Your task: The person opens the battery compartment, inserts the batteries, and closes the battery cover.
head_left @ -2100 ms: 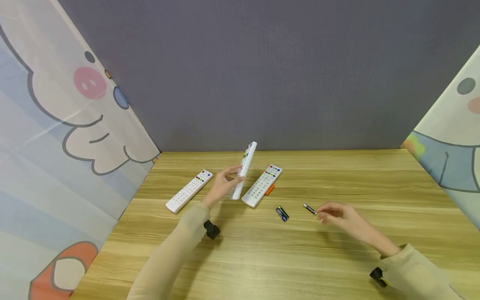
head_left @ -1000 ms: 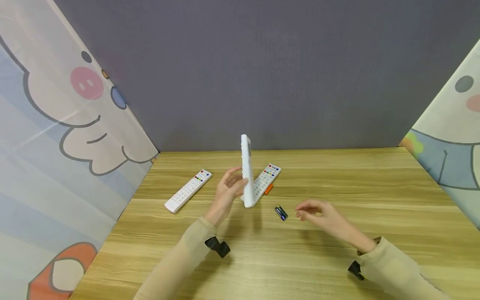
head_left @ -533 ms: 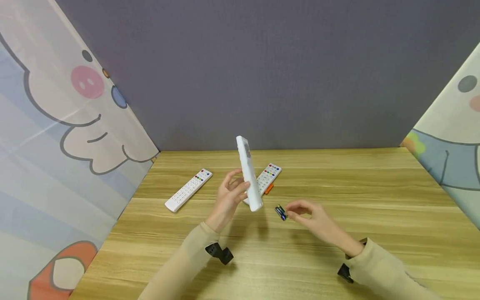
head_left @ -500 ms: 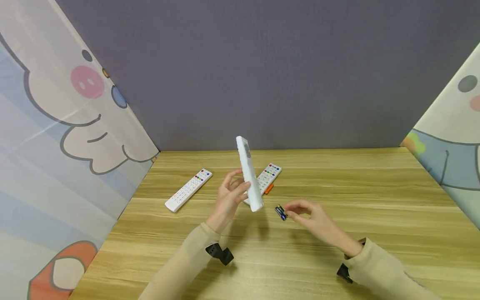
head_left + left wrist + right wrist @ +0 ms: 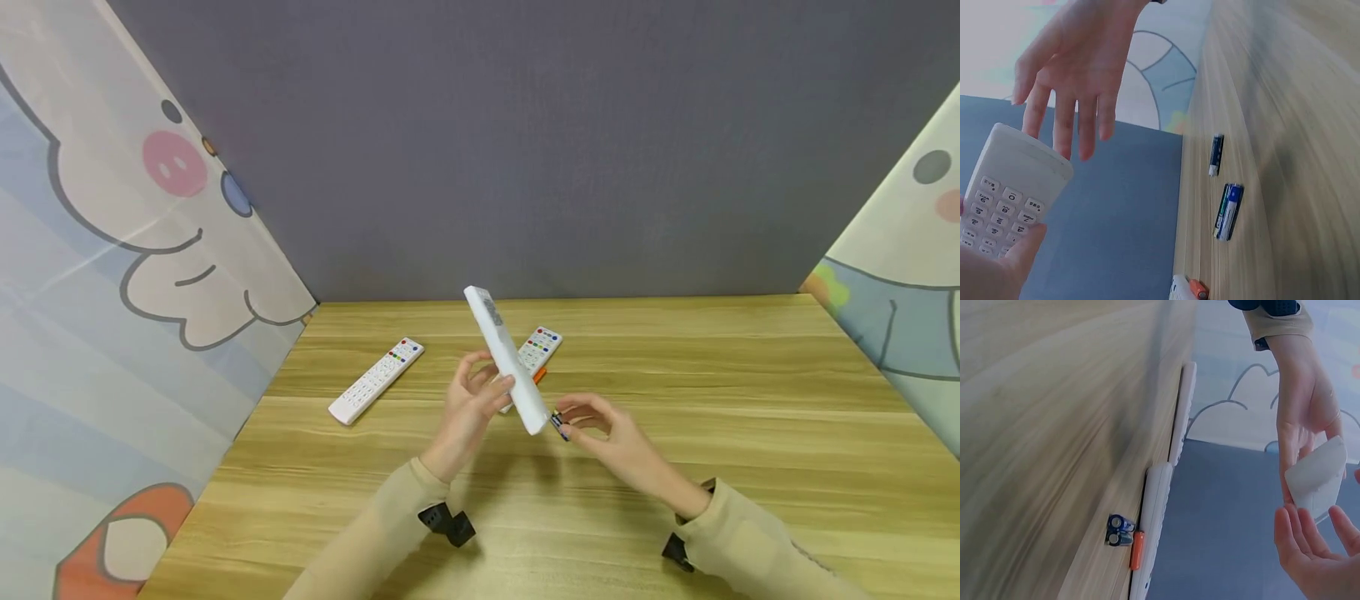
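My left hand (image 5: 467, 417) holds a white remote control (image 5: 508, 358) in the air, gripped by thumb and fingers near its middle. Its lower end slants right, and its buttons face the left wrist camera. Beside that end is my right hand (image 5: 618, 442), its fingers extended in the left wrist view with nothing held; whether the fingertips touch the remote I cannot tell. Under them on the table lies a pair of batteries (image 5: 1229, 211), partly covered in the head view. A single battery (image 5: 1216, 154) lies near the pair and is hidden behind my right hand in the head view.
A second white remote (image 5: 377, 381) lies face up at the left. Another remote (image 5: 542, 346) lies behind the held one, with a small orange cylinder (image 5: 1137, 550) along its side. A grey panel (image 5: 562, 150) rises at the table's back edge.
The held remote has tilted over, its lower end swinging right and its face turning away from the head camera. My right hand has moved left from the single battery to beside the remote's end.
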Demonstrator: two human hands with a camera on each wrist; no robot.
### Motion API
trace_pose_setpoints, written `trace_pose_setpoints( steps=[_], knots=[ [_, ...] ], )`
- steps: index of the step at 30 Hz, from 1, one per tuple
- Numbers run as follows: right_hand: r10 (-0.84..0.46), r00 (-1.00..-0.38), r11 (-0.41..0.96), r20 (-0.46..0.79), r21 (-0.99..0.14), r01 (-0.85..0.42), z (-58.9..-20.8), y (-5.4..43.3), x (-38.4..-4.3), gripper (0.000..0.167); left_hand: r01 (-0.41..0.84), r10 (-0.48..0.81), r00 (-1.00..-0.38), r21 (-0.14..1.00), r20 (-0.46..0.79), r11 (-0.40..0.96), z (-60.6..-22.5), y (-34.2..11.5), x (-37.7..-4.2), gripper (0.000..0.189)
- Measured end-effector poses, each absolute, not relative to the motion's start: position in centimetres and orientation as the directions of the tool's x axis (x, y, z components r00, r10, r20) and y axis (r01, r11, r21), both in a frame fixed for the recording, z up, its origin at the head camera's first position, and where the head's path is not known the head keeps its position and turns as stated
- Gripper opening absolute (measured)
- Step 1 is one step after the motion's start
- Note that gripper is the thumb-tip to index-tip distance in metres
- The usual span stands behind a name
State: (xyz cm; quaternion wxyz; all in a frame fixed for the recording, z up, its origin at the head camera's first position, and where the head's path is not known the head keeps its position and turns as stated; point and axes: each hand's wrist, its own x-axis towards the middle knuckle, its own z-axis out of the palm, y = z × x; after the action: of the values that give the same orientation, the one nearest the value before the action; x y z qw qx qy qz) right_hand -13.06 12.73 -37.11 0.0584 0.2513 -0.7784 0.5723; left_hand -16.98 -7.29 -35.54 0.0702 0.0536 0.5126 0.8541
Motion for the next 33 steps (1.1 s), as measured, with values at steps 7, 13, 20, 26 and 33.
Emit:
trace_pose_setpoints(
  steps=[7,13,20,26,33],
  knots=[
    [-0.325,-0.871,0.172,0.368,-0.883,-0.437,-37.1,12.3,-13.0,0.035,-0.040,0.166,-0.985,0.884,0.043,-0.465,-35.6,-6.6,-16.4,0.038],
    [-0.314,-0.890,0.127,0.331,-0.914,-0.385,-37.3,12.0,-13.0,0.039,-0.037,0.167,-0.985,0.891,0.044,-0.452,-35.7,-6.1,-16.1,0.039],
    [-0.300,-0.908,0.118,0.294,-0.933,-0.341,-37.2,11.8,-12.9,0.044,-0.033,0.175,-0.984,0.904,0.046,-0.425,-35.9,-5.9,-15.9,0.039],
    [-0.289,-0.913,0.097,0.288,-0.940,-0.327,-37.3,12.0,-12.7,0.045,-0.050,0.188,-0.982,0.905,0.033,-0.423,-35.8,-5.9,-15.9,0.038],
    [-0.309,-0.901,0.069,0.305,-0.937,-0.341,-37.2,12.5,-12.3,0.044,-0.036,0.133,-0.991,0.890,0.027,-0.454,-35.2,-6.4,-16.2,0.040]
  ],
)
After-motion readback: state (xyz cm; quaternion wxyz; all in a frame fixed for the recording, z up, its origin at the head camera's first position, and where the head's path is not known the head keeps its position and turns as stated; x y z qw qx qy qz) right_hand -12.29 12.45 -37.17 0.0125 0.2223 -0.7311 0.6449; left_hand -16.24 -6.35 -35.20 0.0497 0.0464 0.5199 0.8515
